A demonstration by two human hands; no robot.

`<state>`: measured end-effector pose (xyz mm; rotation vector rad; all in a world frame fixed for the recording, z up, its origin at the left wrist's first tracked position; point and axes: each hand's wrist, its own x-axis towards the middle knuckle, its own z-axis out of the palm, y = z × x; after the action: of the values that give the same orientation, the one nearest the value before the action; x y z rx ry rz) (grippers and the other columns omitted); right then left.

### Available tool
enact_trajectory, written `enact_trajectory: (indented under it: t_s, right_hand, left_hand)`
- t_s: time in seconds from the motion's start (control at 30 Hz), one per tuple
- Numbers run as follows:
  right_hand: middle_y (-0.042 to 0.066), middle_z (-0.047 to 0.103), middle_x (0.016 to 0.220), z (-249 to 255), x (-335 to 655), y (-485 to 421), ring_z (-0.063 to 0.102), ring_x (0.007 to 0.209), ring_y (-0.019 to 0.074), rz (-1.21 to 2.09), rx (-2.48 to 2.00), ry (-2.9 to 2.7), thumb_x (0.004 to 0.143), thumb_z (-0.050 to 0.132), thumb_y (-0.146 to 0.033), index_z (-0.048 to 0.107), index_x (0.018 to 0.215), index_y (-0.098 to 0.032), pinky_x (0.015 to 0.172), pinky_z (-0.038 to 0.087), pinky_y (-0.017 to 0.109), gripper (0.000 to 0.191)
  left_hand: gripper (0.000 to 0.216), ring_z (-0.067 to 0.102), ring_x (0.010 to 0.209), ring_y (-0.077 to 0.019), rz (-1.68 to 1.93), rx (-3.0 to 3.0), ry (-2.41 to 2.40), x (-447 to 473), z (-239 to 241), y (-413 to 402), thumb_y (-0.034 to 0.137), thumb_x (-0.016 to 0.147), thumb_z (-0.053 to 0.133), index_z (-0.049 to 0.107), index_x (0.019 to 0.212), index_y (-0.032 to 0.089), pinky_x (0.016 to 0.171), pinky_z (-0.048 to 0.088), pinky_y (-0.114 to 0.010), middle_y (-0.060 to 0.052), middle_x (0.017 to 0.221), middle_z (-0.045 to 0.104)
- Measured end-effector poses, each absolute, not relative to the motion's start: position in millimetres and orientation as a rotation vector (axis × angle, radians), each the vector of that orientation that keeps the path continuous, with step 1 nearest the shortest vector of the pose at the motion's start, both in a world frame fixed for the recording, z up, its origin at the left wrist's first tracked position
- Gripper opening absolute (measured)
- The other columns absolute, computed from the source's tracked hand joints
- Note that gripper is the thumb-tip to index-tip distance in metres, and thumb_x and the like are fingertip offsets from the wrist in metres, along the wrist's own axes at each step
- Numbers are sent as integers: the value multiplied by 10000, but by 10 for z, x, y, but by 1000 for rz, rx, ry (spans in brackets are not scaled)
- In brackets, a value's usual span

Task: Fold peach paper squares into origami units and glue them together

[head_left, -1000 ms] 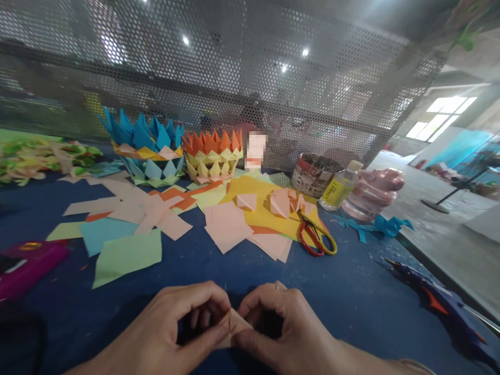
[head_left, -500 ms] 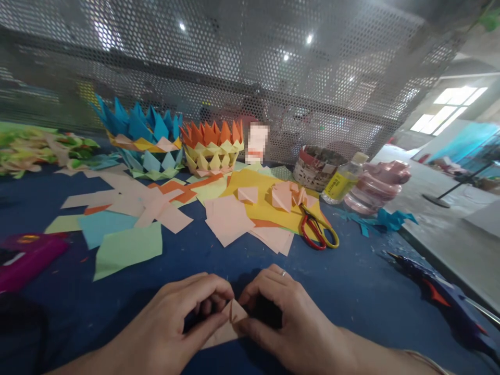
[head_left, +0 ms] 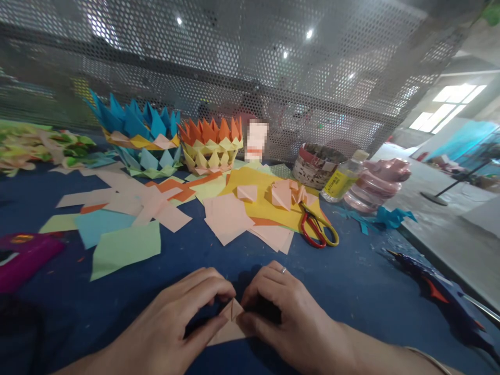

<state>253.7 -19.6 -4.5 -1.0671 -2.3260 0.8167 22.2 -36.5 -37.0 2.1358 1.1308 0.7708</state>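
Note:
Both my hands work a small folded pink paper piece (head_left: 230,324) on the blue table (head_left: 351,291) near its front edge. My left hand (head_left: 175,323) pinches its left side with thumb and curled fingers. My right hand (head_left: 285,317), a ring on one finger, presses and grips its right side. The paper shows as a triangle with a centre crease between my thumbs. Beyond my hands lies a stack of pink paper squares (head_left: 228,219).
Red-and-yellow scissors (head_left: 318,232) lie on yellow paper (head_left: 265,205) beside folded pink pieces (head_left: 287,195). A blue paper crown basket (head_left: 136,138) and an orange one (head_left: 211,146) stand at the back. A glue bottle (head_left: 341,182), pink jar (head_left: 375,185), glue gun (head_left: 441,294) sit right; green sheet (head_left: 125,249) left.
My hands have lowered the paper onto the table and flattened it; more of the pink triangle shows below my thumbs. The view has tilted slightly.

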Motion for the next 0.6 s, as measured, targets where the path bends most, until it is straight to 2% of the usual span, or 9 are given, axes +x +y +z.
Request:
enact_trajectory:
  t_s: [0.1, 0.33, 0.6]
  right_hand:
    - [3, 696, 881, -50, 2527, -197, 626, 840, 156, 823, -1065, -2322, 836, 733, -33, 661, 867, -191, 852, 454, 293, 176]
    - [5, 701, 912, -29, 2538, -205, 628, 861, 154, 817, -1065, -2338, 865, 766, -83, 671, 905, -180, 869, 448, 295, 142]
    - [19, 702, 933, -76, 2573, -186, 640, 885, 160, 757, -984, -2389, 903, 726, -80, 683, 937, -171, 934, 432, 317, 106]
  left_hand:
    - [85, 670, 873, -117, 765, 2132, 1167, 228, -372, -361, 304, 1009, 582, 642, 1068, 310, 794, 506, -143, 40, 980, 679]
    - [56, 680, 906, -111, 753, 2172, 1150, 207, -404, -342, 267, 1001, 587, 628, 1029, 293, 822, 507, -136, 45, 994, 677]
    - [138, 716, 897, -106, 782, 2231, 1145, 159, -413, -357, 228, 941, 655, 639, 1051, 309, 793, 548, -126, 59, 998, 707]
